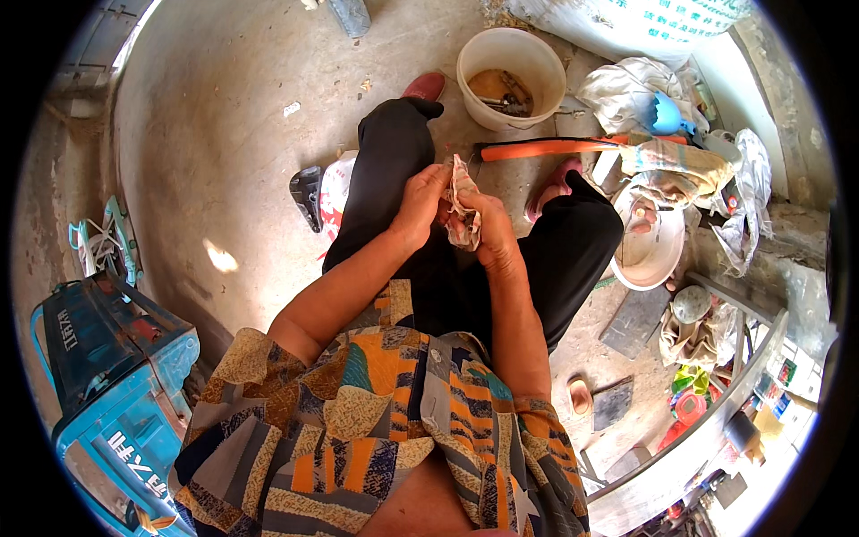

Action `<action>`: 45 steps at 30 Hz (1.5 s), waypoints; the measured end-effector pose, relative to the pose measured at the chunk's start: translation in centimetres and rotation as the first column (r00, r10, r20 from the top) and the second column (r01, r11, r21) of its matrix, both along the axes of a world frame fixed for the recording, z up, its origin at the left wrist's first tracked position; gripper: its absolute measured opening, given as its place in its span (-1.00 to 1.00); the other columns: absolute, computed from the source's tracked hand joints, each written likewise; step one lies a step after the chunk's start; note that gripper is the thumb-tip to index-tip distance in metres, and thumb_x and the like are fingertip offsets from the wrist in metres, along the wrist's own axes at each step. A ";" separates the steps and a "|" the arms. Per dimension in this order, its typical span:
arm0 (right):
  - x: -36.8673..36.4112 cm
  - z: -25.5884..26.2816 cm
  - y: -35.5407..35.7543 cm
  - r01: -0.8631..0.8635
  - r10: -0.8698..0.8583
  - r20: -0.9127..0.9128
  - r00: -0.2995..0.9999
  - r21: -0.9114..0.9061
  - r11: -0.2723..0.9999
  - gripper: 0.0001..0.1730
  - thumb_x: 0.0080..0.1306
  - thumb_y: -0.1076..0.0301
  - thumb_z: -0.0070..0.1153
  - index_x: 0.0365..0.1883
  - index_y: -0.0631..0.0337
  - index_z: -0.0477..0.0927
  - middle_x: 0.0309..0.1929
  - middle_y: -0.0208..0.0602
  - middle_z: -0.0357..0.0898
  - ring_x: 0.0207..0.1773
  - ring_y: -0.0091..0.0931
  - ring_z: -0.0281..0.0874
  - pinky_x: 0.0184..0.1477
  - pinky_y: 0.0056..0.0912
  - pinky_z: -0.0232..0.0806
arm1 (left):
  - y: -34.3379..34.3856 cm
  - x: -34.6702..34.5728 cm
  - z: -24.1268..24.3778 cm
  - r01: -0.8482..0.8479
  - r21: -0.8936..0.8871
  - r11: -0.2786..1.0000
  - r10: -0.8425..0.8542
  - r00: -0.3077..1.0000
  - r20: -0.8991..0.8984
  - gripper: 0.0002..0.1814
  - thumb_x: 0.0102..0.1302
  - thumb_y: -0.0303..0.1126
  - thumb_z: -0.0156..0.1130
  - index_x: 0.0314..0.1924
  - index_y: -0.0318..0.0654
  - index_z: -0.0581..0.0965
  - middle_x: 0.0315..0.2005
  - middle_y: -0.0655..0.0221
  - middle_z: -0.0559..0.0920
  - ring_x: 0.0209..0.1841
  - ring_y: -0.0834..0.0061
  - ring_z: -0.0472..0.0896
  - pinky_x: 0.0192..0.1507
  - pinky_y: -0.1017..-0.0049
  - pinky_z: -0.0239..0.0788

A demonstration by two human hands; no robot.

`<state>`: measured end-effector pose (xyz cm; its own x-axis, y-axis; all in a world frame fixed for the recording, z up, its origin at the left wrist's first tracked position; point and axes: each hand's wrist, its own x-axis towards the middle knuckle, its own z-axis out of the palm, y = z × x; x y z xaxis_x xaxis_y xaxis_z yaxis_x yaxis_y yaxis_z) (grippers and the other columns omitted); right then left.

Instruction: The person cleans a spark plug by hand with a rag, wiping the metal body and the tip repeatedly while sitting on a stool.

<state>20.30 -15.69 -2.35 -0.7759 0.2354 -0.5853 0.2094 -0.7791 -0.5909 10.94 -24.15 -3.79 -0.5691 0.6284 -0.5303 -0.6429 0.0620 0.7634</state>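
My left hand (421, 205) and my right hand (493, 225) meet between my knees. A crumpled, pale striped rag (464, 180) is in my right hand, its folds bunched against the palm and a pointed end sticking up past the fingers. My left fingers are pinched together right beside the rag, around something small. Fingers and cloth cover most of that piece, so its kind cannot be told. Ahead of my hands, on the floor, a white plastic bucket (470, 101) contains brownish liquid and several dark metal parts (515, 101).
A long orange tool (537, 149) lies across the floor beyond my hands. To the right are a white basin (647, 258), a bundled cloth (678, 171) and a light-blue plastic piece (666, 114). A blue machine casing (127, 403) bearing writing stands left. A large printed sack (624, 27) rests at the back.
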 end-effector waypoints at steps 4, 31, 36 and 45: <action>-0.1 1.0 0.0 0.007 -0.008 0.023 1.000 0.031 0.999 -0.71 0.20 0.25 -0.04 -0.47 0.33 0.54 -0.68 -0.34 0.44 -0.69 -0.58 0.32 -0.55 -0.53 0.22 | -0.1 -0.1 -0.5 0.015 0.038 0.999 -0.016 1.000 0.016 -0.73 0.36 -0.13 0.01 -0.36 -0.15 0.49 -0.62 0.56 0.50 -0.68 0.78 0.38 -0.70 0.73 0.11; -0.1 -0.6 -0.2 0.178 -0.181 0.031 0.983 0.073 0.981 -0.65 0.28 0.15 0.04 -0.24 0.33 0.53 -0.42 -0.32 0.54 -0.49 -0.55 0.47 -0.39 -0.56 0.35 | 0.7 -0.5 1.3 -0.135 0.140 0.981 0.133 0.991 0.020 -0.76 0.30 -0.30 0.08 -0.20 -0.30 0.58 -0.44 0.48 0.57 -0.42 0.68 0.51 -0.34 0.62 0.35; -0.4 -2.5 0.1 0.357 -0.367 0.127 0.921 0.097 0.929 -0.69 0.32 0.19 -0.01 -0.23 0.30 0.53 -0.38 -0.34 0.54 -0.41 -0.56 0.48 -0.37 -0.55 0.34 | -0.1 -0.9 0.6 0.021 0.100 0.995 -0.012 0.996 -0.085 -0.74 0.33 -0.30 0.04 -0.16 -0.33 0.55 -0.46 0.45 0.55 -0.47 0.67 0.48 -0.42 0.59 0.33; -0.5 -3.5 0.4 0.519 -0.520 0.138 0.843 0.044 0.854 -0.71 0.34 0.22 -0.04 -0.16 0.28 0.49 -0.30 -0.36 0.53 -0.32 -0.54 0.50 -0.31 -0.49 0.36 | 0.1 -1.0 0.7 0.107 0.094 0.990 -0.112 0.993 0.048 -0.79 0.37 -0.31 -0.06 -0.17 -0.31 0.41 -0.37 0.24 0.57 -0.49 0.46 0.57 -0.43 0.50 0.43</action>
